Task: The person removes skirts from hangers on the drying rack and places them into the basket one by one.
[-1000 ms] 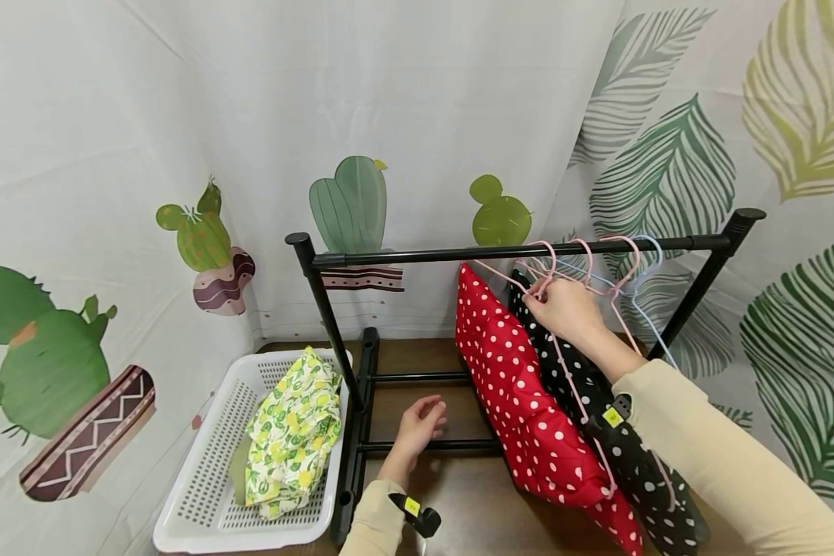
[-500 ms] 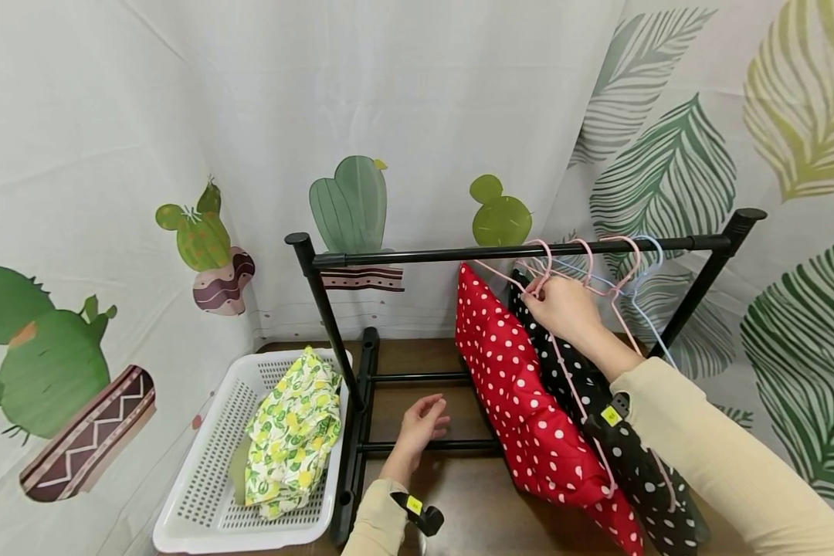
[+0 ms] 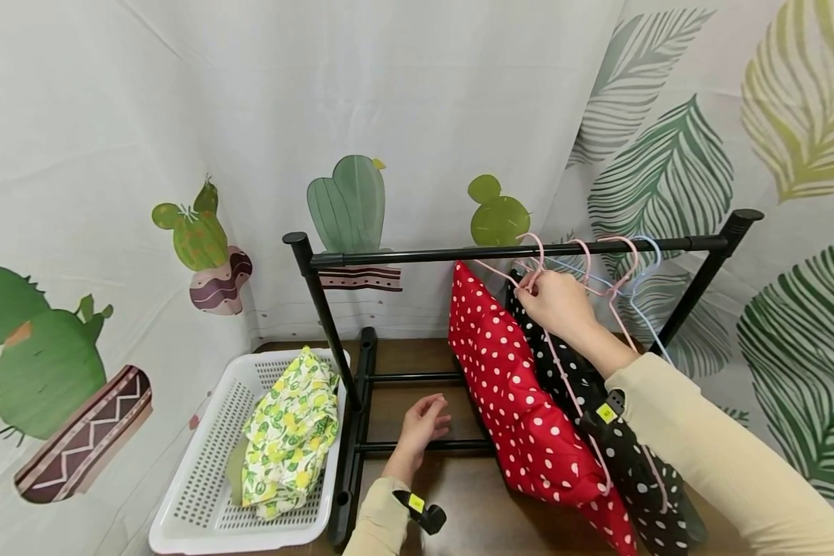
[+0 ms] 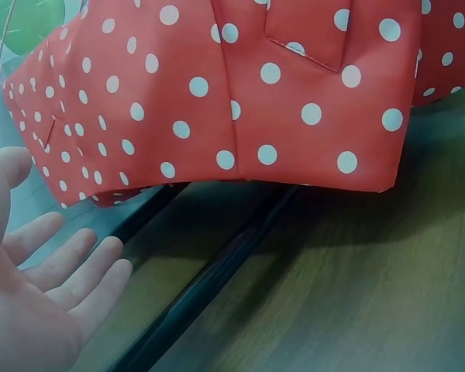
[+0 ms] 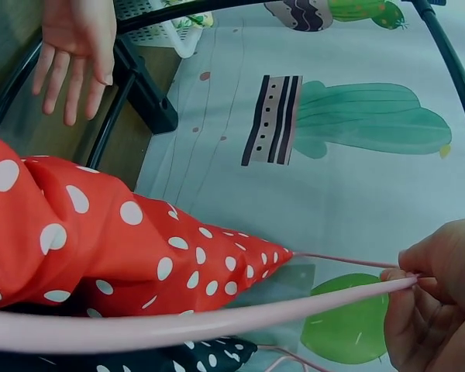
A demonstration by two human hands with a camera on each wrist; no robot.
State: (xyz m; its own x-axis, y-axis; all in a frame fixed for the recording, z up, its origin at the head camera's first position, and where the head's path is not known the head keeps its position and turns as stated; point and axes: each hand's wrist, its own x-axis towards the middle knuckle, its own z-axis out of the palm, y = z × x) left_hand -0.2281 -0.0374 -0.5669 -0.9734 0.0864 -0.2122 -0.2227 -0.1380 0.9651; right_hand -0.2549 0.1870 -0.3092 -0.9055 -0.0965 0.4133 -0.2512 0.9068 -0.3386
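Note:
My right hand (image 3: 563, 305) pinches a pink hanger (image 3: 564, 374) just below its hook, at the black rail (image 3: 424, 254). On that hanger is a red polka-dot garment (image 3: 507, 378). The right wrist view shows the thumb and fingertips closed on the pink hanger's wire. Behind the red one hangs a black polka-dot garment (image 3: 628, 455), partly covered by my right forearm. My left hand (image 3: 422, 428) is held low, left of the red garment, holding nothing. In the left wrist view its fingers (image 4: 85, 271) are relaxed, apart from the red garment's lower edge.
A white basket (image 3: 181, 502) with a lemon-print cloth (image 3: 292, 432) stands left of the rack. More hangers, pink and blue (image 3: 656, 332), are on the rail's right part. The rack's lower bars (image 3: 424, 446) cross above the brown table (image 3: 459, 510).
The pink hanger in my right hand and its red garment have shifted a little left along the rail. My left hand stays nearly in place.

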